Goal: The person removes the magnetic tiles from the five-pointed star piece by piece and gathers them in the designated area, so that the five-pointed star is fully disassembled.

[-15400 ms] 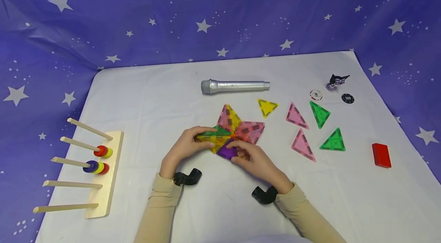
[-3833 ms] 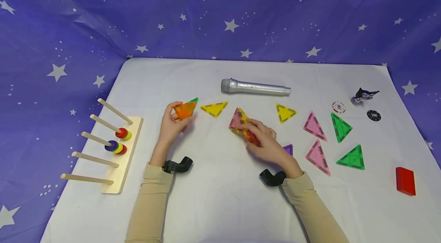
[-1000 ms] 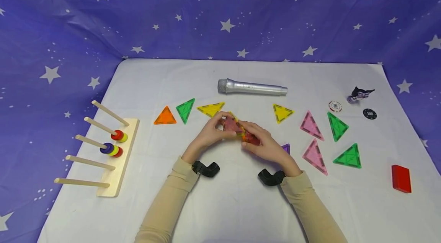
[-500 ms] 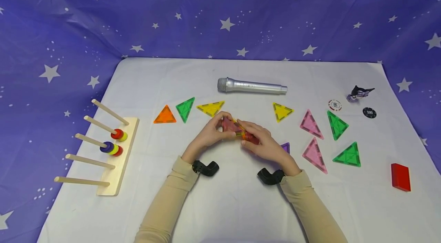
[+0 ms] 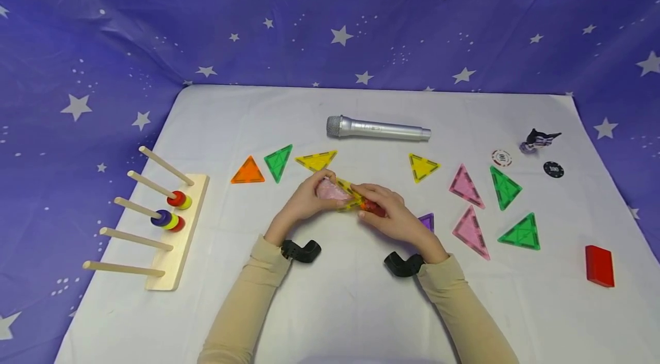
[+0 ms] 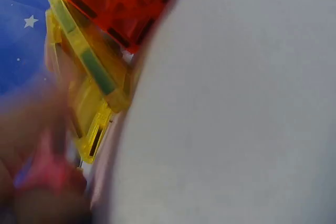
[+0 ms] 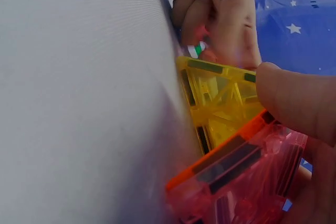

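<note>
Five wooden pegs (image 5: 137, 239) project from a smooth board (image 5: 181, 246) at nine o'clock; a translucent orange triangle (image 5: 248, 172) lies toward ten. Centrally, the left hand (image 5: 301, 201) pinches a pink tile (image 5: 329, 190), yellow triangular tiles (image 7: 220, 98) sit between, and the right hand (image 5: 390, 213) grips red-orange plastic tiles (image 6: 128, 11). Pink triangles (image 5: 471, 233) lie at three.

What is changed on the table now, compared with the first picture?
The tile star was partly taken apart: an orange tile, a green tile and a yellow tile now lie to the left, a purple tile beside the right hand. The left hand now holds a pink tile, drawn leftward from the cluster in the right hand. The microphone, peg stand and red block stayed in place.
</note>
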A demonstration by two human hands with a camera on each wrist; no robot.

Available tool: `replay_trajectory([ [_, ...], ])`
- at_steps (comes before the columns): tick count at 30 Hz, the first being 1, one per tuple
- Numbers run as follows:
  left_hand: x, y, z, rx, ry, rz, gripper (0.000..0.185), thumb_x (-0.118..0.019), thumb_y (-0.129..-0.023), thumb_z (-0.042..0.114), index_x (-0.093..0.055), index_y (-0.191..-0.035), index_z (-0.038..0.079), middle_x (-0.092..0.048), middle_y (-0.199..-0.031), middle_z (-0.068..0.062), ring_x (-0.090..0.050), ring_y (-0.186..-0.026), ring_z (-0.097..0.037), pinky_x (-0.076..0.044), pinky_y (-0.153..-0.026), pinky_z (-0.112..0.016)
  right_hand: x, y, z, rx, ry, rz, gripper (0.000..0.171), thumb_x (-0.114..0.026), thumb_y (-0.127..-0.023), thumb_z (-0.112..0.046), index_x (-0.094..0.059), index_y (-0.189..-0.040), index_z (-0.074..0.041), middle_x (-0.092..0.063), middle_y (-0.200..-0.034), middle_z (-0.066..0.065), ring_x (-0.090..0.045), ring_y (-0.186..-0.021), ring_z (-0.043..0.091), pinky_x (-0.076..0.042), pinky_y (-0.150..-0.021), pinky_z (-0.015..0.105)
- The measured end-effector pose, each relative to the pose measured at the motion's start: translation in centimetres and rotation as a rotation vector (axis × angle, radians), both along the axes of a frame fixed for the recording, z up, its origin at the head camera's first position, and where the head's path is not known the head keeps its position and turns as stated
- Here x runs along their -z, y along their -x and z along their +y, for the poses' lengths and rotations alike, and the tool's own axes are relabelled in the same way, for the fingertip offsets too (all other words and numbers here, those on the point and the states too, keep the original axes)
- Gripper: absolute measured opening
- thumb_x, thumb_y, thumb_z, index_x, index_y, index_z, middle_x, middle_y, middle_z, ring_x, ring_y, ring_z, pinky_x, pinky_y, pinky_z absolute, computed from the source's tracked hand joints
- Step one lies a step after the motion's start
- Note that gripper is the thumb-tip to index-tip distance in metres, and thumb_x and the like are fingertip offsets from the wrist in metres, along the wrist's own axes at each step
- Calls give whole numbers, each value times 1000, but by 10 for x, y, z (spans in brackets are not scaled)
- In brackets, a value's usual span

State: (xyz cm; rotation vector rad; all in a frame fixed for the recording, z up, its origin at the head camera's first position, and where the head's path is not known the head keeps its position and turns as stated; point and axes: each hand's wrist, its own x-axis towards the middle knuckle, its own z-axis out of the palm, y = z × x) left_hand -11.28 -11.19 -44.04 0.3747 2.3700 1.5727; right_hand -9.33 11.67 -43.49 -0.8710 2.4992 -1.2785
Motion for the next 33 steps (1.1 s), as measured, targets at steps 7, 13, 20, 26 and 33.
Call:
replay_trajectory([
  [7, -1, -7, -14, -34, 32, -39, 39, -77, -73, 21, -49, -100, 12, -51, -96, -6, -46, -78, -19, -38, -68, -30, 1, 0, -1, 0, -9, 7, 51, -63, -86, -20, -46, -134, -15, -44, -132, 6, -35, -123, 28, -16, -97, 52],
  [13, -3, -15, -32, -11, -22, -107, 48, -78, -72, 16, -47, -107, 8, -44, -81, -8, -38, -61, -16, -33, -56, -26, 0, -1, 0, -2, -10, -1, 52, -63, -86, -20, -45, -134, -14, -43, -132, 6, -35, -123, 28, -16, -97, 52],
  [20, -4, -18, -50, -83, -2, -101, 50, -78, -72, 17, -45, -108, 8, -42, -81, -7, -38, -64, -15, -32, -57, -28, -2, -1, -1, -6, -9, -9, 52, -62, -86, -20, -45, -135, -14, -43, -132, 6, -36, -122, 27, -17, -97, 51],
  [26, -5, -23, -59, -115, 90, -81, 54, -77, -73, 18, -42, -113, 13, -34, -63, -1, -33, -50, -13, -30, -47, -25, -2, -1, 0, -3, -8, -13, 52, -62, -86, -21, -45, -135, -15, -42, -133, 6, -35, -123, 28, -16, -97, 51],
  [33, -25, -35, -54, -104, 446, 53, 71, -78, -71, 22, -37, -129, 15, -47, -97, -14, -47, -75, -26, -41, -68, -40, -2, -1, 0, 0, -13, -21, 53, -62, -86, -21, -44, -135, -15, -42, -133, 6, -35, -123, 28, -16, -97, 51],
])
